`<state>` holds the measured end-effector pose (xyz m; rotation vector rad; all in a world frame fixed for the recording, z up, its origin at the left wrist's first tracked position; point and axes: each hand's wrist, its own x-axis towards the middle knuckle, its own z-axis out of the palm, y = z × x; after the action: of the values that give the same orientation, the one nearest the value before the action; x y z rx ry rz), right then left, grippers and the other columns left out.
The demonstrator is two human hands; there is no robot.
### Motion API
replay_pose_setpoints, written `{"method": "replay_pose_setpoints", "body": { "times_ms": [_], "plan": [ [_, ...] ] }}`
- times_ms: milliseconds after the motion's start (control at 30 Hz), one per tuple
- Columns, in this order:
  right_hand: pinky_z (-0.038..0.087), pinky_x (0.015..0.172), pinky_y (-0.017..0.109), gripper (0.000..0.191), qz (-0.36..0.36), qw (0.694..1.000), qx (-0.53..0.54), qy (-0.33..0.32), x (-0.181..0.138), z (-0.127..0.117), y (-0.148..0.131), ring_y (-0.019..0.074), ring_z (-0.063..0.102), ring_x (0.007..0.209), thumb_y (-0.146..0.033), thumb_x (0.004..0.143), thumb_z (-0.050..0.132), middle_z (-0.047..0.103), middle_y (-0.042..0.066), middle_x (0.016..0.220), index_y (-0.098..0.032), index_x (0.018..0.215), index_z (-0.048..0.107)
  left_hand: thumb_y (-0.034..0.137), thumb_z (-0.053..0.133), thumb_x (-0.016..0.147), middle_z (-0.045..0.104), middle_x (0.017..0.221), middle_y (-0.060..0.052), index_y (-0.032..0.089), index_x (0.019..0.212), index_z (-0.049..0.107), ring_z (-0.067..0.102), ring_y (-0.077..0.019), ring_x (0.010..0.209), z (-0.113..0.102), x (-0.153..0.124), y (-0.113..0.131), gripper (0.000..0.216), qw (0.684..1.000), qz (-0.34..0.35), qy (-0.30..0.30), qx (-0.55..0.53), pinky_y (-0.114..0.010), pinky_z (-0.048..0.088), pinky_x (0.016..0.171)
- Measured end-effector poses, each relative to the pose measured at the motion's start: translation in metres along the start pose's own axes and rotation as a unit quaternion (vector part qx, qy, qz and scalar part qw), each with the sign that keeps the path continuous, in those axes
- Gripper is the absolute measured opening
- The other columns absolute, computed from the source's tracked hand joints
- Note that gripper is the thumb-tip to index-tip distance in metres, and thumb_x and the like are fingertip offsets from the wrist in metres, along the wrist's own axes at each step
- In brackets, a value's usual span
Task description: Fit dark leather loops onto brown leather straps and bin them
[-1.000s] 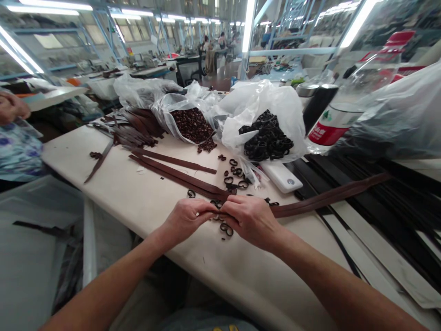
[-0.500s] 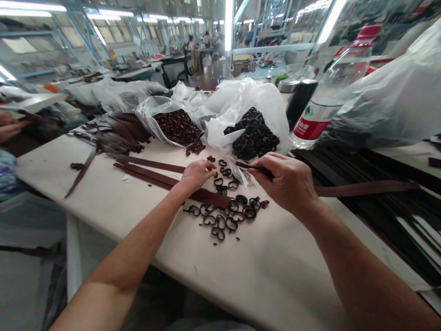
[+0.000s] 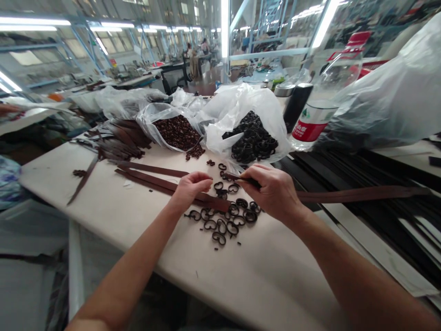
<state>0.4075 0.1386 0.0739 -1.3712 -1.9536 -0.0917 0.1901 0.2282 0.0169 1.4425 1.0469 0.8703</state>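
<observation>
My right hand (image 3: 270,186) is closed around the end of a brown strap (image 3: 358,194), whose tip points left past the fingers. The rest of that strap trails to the right over the dark strips. Left of it, my left hand (image 3: 191,186) pinches with thumb and forefinger; a tiny dark bit shows at the fingertips, too small to name. Under and beside the left hand lie more brown straps (image 3: 148,181). Dark curled loops (image 3: 220,225) are scattered on the pale table (image 3: 220,276) between and below my hands.
Behind the hands stand a clear bag of small brown loops (image 3: 177,131) and a white bag of black loops (image 3: 253,140). A plastic bottle (image 3: 312,124) and a black flask (image 3: 298,105) are at the right. Dark strips (image 3: 344,170) cover the right side; brown strips (image 3: 120,138) lie back left.
Both hands have drawn slightly left and down in the view. The strap has come along with my right hand. My left fingers have closed into a pinch, away from the loops.
</observation>
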Motion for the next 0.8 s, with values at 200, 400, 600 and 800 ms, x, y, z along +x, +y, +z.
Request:
{"method": "replay_pose_setpoints", "body": {
  "times_ms": [200, 400, 600, 800],
  "plan": [
    [0.038, 0.061, 0.025, 0.018, -0.048, 0.998, 0.049, -0.015, -0.006, 0.009, -0.023, 0.015, 0.058, 0.065, -0.027, 0.091, 0.06, 0.062, 0.002, 0.072, -0.016, 0.08, 0.068, 0.022, 0.092, 0.057, 0.072, 0.079, -0.001, 0.015, 0.086, 0.07, 0.065, -0.0052, 0.06, 0.0, -0.068, 0.004, 0.037, 0.908, -0.129, 0.031, -0.398, -0.011, 0.055, 0.057],
    [0.036, 0.059, 0.025, 0.024, -0.111, 0.991, 0.07, -0.031, -0.015, 0.016, -0.045, 0.0142, 0.054, 0.063, -0.031, 0.095, 0.055, 0.061, 0.002, 0.071, -0.015, 0.081, 0.068, 0.019, 0.089, 0.063, 0.075, 0.079, -0.003, 0.014, 0.096, 0.073, 0.069, -0.0071, 0.064, 0.004, -0.092, 0.006, 0.037, 0.872, -0.131, 0.019, -0.471, -0.011, 0.058, 0.063],
    [0.036, 0.06, 0.025, 0.023, -0.117, 0.988, 0.092, -0.046, -0.019, 0.021, -0.052, 0.0142, 0.056, 0.065, -0.031, 0.094, 0.056, 0.062, 0.002, 0.072, -0.016, 0.082, 0.067, 0.018, 0.09, 0.061, 0.077, 0.084, -0.003, 0.014, 0.093, 0.074, 0.071, -0.0093, 0.07, 0.004, -0.1, 0.011, 0.035, 0.889, -0.084, 0.039, -0.448, -0.012, 0.059, 0.067],
    [0.035, 0.06, 0.026, 0.025, -0.148, 0.986, 0.069, -0.032, -0.02, 0.019, -0.055, 0.0142, 0.053, 0.065, -0.03, 0.097, 0.052, 0.06, 0.002, 0.071, -0.017, 0.083, 0.068, 0.024, 0.09, 0.061, 0.075, 0.076, -0.003, 0.012, 0.086, 0.074, 0.066, -0.0059, 0.058, -0.003, -0.104, 0.017, 0.032, 0.909, -0.092, 0.032, -0.406, -0.009, 0.055, 0.057]
  ]
}}
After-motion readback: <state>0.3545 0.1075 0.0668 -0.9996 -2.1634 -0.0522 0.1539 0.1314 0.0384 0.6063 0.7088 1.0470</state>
